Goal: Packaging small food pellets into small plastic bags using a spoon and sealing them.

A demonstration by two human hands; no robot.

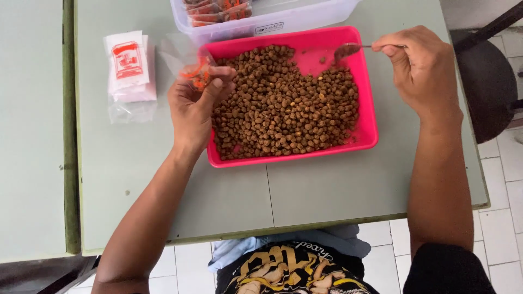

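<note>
With the left hand pinching a small clear plastic bag and the right hand gripping a metal spoon, brown pellets could spill past the pink tray's rim if the bag's mouth sags.

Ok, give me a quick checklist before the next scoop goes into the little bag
1. Left hand holds small clear bag: ok.
2. Bag mouth open: cannot tell.
3. Right hand grips spoon: ok.
4. Spoon loaded: cannot tell.
5. Brown pellets left in pink tray: ok.
6. Spare bags stack on table: ok.
</note>
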